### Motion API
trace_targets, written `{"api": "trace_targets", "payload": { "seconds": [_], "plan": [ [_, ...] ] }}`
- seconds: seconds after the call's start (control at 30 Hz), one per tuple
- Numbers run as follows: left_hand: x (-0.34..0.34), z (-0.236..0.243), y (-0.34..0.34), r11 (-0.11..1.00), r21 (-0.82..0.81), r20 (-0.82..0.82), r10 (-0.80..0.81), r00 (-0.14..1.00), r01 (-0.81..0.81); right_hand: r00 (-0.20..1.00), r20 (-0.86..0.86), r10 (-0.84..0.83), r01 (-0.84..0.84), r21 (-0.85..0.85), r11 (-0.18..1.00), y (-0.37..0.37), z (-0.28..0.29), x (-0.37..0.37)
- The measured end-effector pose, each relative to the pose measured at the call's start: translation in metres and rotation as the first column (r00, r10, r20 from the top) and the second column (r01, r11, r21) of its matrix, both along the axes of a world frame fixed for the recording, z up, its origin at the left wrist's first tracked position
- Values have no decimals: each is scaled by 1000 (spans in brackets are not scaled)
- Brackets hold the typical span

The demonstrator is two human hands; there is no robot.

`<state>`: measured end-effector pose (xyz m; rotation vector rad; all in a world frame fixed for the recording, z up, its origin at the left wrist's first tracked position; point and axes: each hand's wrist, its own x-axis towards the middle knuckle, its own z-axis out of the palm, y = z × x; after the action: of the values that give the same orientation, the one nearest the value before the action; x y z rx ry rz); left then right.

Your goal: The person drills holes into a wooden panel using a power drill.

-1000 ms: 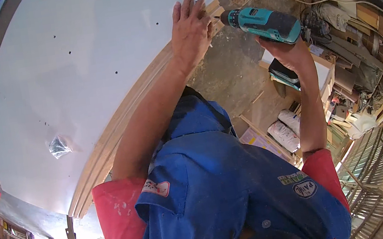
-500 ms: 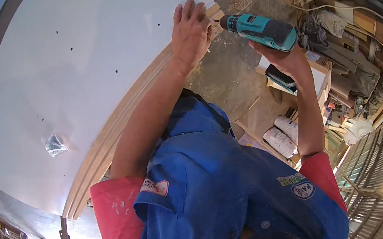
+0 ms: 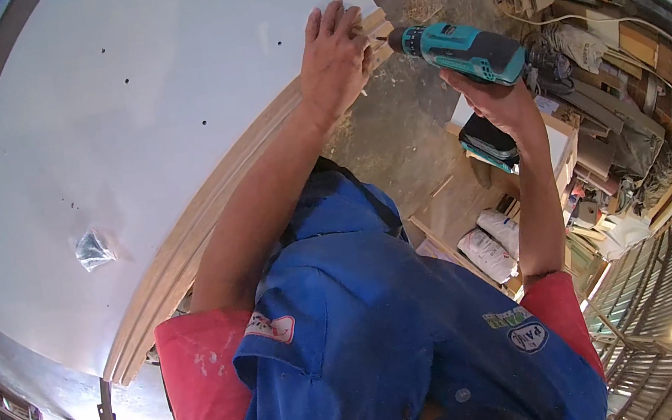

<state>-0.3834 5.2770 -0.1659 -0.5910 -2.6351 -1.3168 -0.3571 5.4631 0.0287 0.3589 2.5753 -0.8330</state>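
Two hands occupied | drill (image 3: 460, 50) gripped by right hand (image 3: 501, 103), bit (image 3: 381, 39) aimed near left hand (image 3: 333, 58), which is laid over wooden strips (image 3: 163, 275), its grip hidden | strips ranged along white panel's (image 3: 170, 26) near edge | drill best held steady, left hand clear of bit

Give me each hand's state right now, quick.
Left hand: laid over the wooden strips; open or closed cannot be told.
Right hand: closed, holding the drill.

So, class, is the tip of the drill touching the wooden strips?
Cannot tell. In the head view, the drill points at the wooden strips near their far end, but its tip is too small to show contact or a gap.
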Motion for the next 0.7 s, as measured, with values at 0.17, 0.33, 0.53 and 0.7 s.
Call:
{"api": "trace_targets", "payload": {
  "seconds": [0.17, 0.33, 0.53, 0.7],
  "plan": [
    [-1, 2, -1, 1000, -22, 11, -16, 1000, 16, 991, 124, -48, 38, 79, 996, -7, 9, -5],
    [-2, 2, -2, 1000, -13, -5, -18, 1000, 18, 993, 96, -62, 60, 29, 998, -10, 12, -3],
    [-1, 0, -3, 1000, -8, -9, -24, 1000, 24, 991, 100, -94, 91, 39, 995, -8, 11, 3],
    [-2, 0, -3, 1000, 6, -17, -24, 1000, 24, 964, -261, 58, -41, 72, 997, -2, -1, 12]
  ]
}}
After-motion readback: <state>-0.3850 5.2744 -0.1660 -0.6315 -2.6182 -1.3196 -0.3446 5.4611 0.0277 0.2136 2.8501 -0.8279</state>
